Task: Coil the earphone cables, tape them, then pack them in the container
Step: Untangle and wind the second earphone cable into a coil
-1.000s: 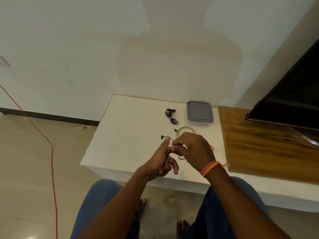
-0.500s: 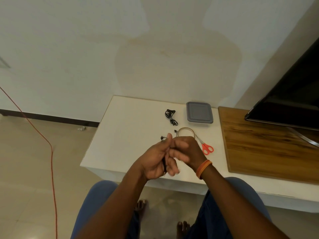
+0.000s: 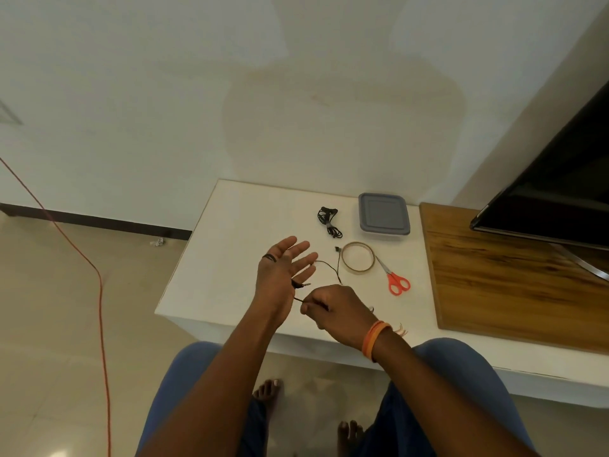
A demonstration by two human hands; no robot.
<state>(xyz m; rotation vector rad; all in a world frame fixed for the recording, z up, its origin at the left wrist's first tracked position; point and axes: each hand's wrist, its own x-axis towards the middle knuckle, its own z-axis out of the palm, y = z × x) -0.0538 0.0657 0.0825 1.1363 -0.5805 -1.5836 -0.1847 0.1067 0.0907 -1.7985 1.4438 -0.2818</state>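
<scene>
My left hand (image 3: 283,270) is raised over the white table (image 3: 237,245) with its fingers straight and spread. A black earphone cable (image 3: 331,267) crosses this hand, and its jack plug (image 3: 301,285) sticks out by the palm. Just to the right and lower, my right hand (image 3: 334,308) pinches the same cable. The rest of the cable trails over the table to an earbud (image 3: 336,249) beside the tape roll (image 3: 357,262). A second black earphone (image 3: 329,221) lies bundled farther back. The grey lidded container (image 3: 384,214) stands to its right.
Orange-handled scissors (image 3: 397,282) lie right of the tape roll. A wooden board (image 3: 510,278) carries a TV (image 3: 553,192) at the right. An orange cord (image 3: 99,291) runs across the floor on the left. My knees and bare feet are below the table's front edge.
My left hand has spread its fingers and lifted away to the upper left. My right hand dropped lower right, drawing the cable out between the two hands.
</scene>
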